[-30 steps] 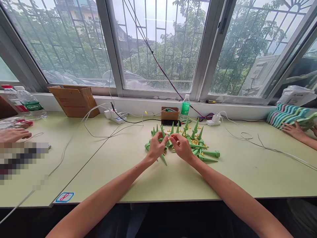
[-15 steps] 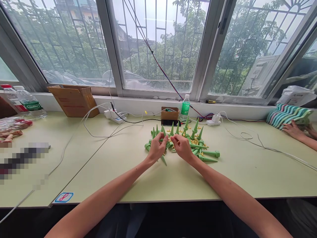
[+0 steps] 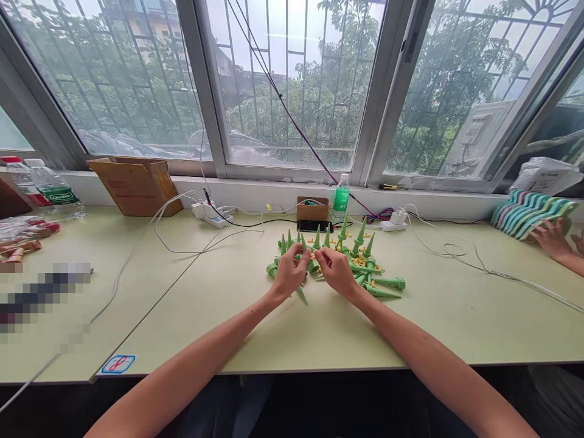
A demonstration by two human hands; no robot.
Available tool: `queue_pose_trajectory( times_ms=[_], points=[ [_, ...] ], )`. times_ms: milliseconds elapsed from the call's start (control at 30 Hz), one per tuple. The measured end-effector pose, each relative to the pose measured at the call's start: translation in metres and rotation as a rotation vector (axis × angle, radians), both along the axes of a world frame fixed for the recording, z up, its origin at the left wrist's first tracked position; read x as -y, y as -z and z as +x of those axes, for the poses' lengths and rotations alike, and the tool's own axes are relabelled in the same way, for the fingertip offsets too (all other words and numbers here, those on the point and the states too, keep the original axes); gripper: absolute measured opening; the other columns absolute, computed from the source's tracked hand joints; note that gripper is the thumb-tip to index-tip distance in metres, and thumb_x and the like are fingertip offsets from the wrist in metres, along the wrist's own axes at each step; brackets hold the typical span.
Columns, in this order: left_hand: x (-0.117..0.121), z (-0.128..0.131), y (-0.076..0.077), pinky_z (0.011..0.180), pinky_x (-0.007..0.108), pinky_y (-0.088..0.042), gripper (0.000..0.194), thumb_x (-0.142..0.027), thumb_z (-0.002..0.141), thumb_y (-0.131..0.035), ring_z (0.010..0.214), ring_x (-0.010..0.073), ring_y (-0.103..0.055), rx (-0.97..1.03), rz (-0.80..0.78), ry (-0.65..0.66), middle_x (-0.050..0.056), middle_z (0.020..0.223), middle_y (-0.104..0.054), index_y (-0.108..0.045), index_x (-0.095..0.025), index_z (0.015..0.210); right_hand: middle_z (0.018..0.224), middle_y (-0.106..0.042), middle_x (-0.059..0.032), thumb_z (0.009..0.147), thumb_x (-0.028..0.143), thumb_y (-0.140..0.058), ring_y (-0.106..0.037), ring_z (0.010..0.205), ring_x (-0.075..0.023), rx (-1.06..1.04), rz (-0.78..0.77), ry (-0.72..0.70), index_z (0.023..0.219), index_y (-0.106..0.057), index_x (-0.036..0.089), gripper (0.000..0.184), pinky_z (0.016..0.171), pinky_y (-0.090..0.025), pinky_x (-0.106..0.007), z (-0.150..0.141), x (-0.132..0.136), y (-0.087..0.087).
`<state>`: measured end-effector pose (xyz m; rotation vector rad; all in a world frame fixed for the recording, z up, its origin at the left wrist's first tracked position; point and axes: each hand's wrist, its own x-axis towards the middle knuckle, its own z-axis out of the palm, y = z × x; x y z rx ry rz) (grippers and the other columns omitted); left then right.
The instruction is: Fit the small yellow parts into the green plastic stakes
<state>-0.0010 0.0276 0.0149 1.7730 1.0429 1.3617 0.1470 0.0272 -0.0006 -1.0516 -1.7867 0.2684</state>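
Observation:
Both my hands work close together over a group of green plastic plant-watering spikes. My left hand is closed, and it seems to grip a green watering spike whose pointed end shows below the palm. To its right, my right hand pinches thumb and fingertips together; whatever is in that pinch is too small to make out. Several spikes stand point up behind the hands. Others, like one capped spike, lie on their sides at the right. Small yellow plastic pieces are scattered among them.
Behind the spikes are a small cardboard box, a dark phone and a green-labelled bottle. White cables cross the pale green table. Another person's hands touch striped teal items at far right.
My hands hold nearly the same pose, with only slight finger movement. At far right, the other person's hand has lifted and shifted on the striped items.

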Motion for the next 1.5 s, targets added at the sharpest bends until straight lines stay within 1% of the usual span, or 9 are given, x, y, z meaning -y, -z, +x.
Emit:
queue_pose_trajectory(
  times_ms=[233, 367, 467, 567, 733, 867, 967, 1200, 1500],
  points=[
    [0.003, 0.000, 0.000, 0.037, 0.019, -0.021, 0.032, -0.050, 0.089, -0.046, 0.040, 0.0022, -0.033, -0.044, 0.030, 0.029, 0.000, 0.081, -0.055, -0.050, -0.018, 0.085, 0.053, -0.036, 0.0047, 0.096, 0.038, -0.039, -0.031, 0.049, -0.0100, 0.028, 0.010, 0.017, 0.063, -0.036, 0.020, 0.037, 0.050, -0.025, -0.024, 0.000, -0.001, 0.000],
    [0.005, -0.001, 0.000, 0.038, 0.018, -0.023, 0.033, -0.050, 0.090, -0.044, 0.041, 0.0039, -0.031, -0.094, 0.058, 0.056, -0.004, 0.065, -0.046, -0.050, -0.018, 0.086, 0.051, -0.032, 0.0054, 0.095, 0.034, -0.039, -0.028, 0.047, -0.0097, 0.029, 0.014, 0.042, 0.060, -0.030, 0.021, 0.038, 0.049, -0.024, -0.025, 0.000, -0.001, -0.001],
    [0.007, -0.002, -0.002, 0.040, 0.017, -0.028, 0.035, -0.050, 0.092, -0.040, 0.042, 0.0060, -0.035, -0.120, 0.086, 0.078, -0.006, 0.055, -0.037, -0.054, -0.018, 0.090, 0.051, -0.030, 0.0058, 0.094, 0.033, -0.039, -0.027, 0.047, -0.0096, 0.019, 0.017, 0.061, 0.060, -0.029, 0.021, 0.038, 0.049, -0.023, -0.025, 0.000, -0.001, 0.000],
    [0.008, -0.003, -0.004, 0.042, 0.018, -0.036, 0.041, -0.052, 0.093, -0.034, 0.043, 0.0076, -0.042, -0.111, 0.071, 0.112, -0.004, 0.055, -0.043, -0.056, -0.017, 0.095, 0.051, -0.031, 0.0056, 0.095, 0.034, -0.039, -0.028, 0.048, -0.0097, 0.000, 0.026, 0.077, 0.060, -0.031, 0.021, 0.038, 0.049, -0.024, -0.025, 0.001, -0.001, -0.001],
    [0.007, -0.001, -0.004, 0.037, 0.020, -0.040, 0.047, -0.056, 0.093, -0.029, 0.054, 0.0118, -0.055, 0.057, -0.020, 0.161, 0.002, 0.074, -0.055, -0.054, -0.018, 0.105, 0.053, -0.034, 0.0053, 0.095, 0.035, -0.039, -0.030, 0.048, -0.0100, -0.037, 0.037, 0.102, 0.062, -0.036, 0.020, 0.036, 0.050, -0.026, -0.024, 0.001, 0.001, -0.003],
    [0.001, 0.001, -0.002, 0.037, 0.020, -0.042, 0.042, -0.056, 0.093, -0.031, 0.051, 0.0110, -0.054, 0.164, -0.077, 0.052, 0.000, 0.069, -0.051, -0.050, -0.020, 0.100, 0.053, -0.034, 0.0054, 0.097, 0.037, -0.038, -0.031, 0.048, -0.0102, -0.074, 0.054, 0.110, 0.065, -0.038, 0.020, 0.036, 0.050, -0.027, -0.024, 0.001, 0.002, -0.003],
    [-0.003, 0.000, -0.001, 0.034, 0.018, -0.037, 0.037, -0.055, 0.091, -0.037, 0.045, 0.0079, -0.049, 0.203, -0.103, 0.015, -0.003, 0.067, -0.049, -0.048, -0.020, 0.094, 0.054, -0.035, 0.0053, 0.097, 0.038, -0.038, -0.033, 0.049, -0.0102, -0.100, 0.068, 0.106, 0.066, -0.040, 0.020, 0.035, 0.051, -0.029, -0.023, 0.001, 0.002, -0.003],
    [0.002, 0.003, -0.002, 0.032, 0.018, -0.035, 0.038, -0.055, 0.087, -0.048, 0.036, 0.0059, -0.041, 0.228, -0.204, 0.186, -0.007, 0.060, -0.047, -0.045, -0.019, 0.101, 0.057, -0.043, 0.0038, 0.097, 0.040, -0.038, -0.039, 0.050, -0.0110, -0.105, 0.047, 0.056, 0.074, -0.048, 0.019, 0.032, 0.053, -0.033, -0.023, 0.003, 0.003, -0.003],
    [0.002, 0.004, 0.002, 0.031, 0.017, -0.032, 0.039, -0.052, 0.086, -0.052, 0.036, 0.0048, -0.042, 0.187, -0.155, 0.224, -0.005, 0.066, -0.049, -0.044, -0.019, 0.105, 0.054, -0.043, 0.0041, 0.096, 0.041, -0.038, -0.038, 0.048, -0.0110, -0.113, 0.007, 0.035, 0.075, -0.047, 0.020, 0.031, 0.050, -0.032, -0.023, 0.004, 0.001, -0.001]
  ],
)
